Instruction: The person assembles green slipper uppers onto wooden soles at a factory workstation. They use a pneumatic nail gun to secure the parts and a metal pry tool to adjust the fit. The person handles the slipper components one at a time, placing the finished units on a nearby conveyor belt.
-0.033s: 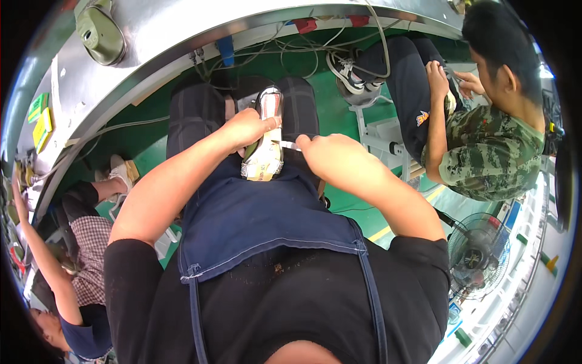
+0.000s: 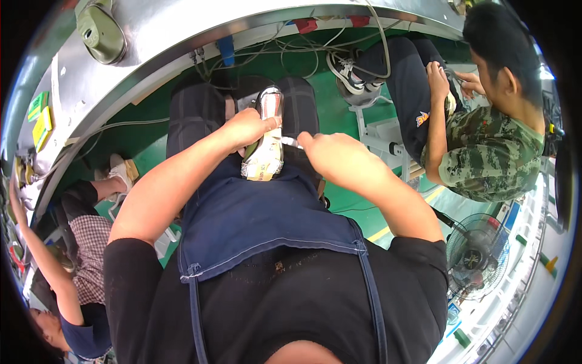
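Gripping the shoe (image 2: 267, 148) at the far edge of my blue apron (image 2: 267, 212), my left hand (image 2: 247, 127) lays its thumb across the middle. My right hand (image 2: 324, 148), to its right, is closed around a slim pale tool (image 2: 292, 142); I cannot tell whether the tip touches. A green shoe (image 2: 100, 36) lies far left on the table (image 2: 163, 24).
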A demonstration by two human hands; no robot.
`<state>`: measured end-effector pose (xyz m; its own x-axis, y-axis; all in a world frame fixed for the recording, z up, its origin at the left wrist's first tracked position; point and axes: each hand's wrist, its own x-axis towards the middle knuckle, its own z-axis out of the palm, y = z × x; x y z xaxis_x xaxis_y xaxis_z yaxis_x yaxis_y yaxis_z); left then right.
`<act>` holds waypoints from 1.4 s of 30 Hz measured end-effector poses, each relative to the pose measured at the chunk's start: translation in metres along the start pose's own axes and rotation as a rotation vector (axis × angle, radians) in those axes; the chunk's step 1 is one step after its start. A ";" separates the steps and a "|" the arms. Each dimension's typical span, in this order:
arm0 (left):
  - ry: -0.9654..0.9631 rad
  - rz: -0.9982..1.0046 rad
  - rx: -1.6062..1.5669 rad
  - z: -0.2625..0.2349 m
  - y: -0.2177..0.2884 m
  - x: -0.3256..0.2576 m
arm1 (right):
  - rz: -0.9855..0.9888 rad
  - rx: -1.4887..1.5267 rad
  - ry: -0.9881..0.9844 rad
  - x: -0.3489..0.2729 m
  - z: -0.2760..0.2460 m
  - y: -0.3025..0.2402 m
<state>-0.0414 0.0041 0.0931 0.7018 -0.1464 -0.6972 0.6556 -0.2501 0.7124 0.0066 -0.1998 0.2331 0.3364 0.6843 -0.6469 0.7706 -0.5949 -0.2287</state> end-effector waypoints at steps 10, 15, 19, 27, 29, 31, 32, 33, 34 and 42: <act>-0.057 -0.044 0.038 -0.007 0.007 0.013 | -0.016 0.295 0.451 0.065 0.068 0.035; -0.064 -0.031 0.036 -0.014 0.010 0.013 | -0.026 0.299 0.475 0.067 0.055 0.039; -0.066 -0.040 0.062 -0.015 0.012 0.016 | -0.073 0.368 0.593 0.071 0.082 0.039; -0.033 0.052 0.066 -0.008 -0.013 0.020 | -0.032 0.433 0.536 0.064 0.089 0.033; -0.043 0.169 0.039 -0.006 -0.018 0.013 | -0.030 0.381 0.490 0.062 0.086 0.036; -0.016 0.242 0.043 -0.001 -0.024 0.007 | -0.051 0.380 0.514 0.059 0.082 0.034; 0.015 0.256 0.061 0.002 -0.028 0.007 | -0.072 0.405 0.560 0.057 0.079 0.031; 0.046 0.270 0.079 0.005 -0.032 0.006 | -0.094 0.430 0.606 0.055 0.078 0.028; 0.073 0.282 0.095 0.007 -0.029 -0.001 | -0.061 0.416 0.563 0.054 0.081 0.026; 0.121 0.229 0.036 0.010 -0.031 -0.007 | 0.013 0.451 0.532 0.051 0.074 0.017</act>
<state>-0.0694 0.0032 0.0754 0.8606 -0.0882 -0.5015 0.4666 -0.2578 0.8461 -0.0030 -0.2062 0.1420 0.6522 0.7213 -0.2332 0.5039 -0.6423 -0.5775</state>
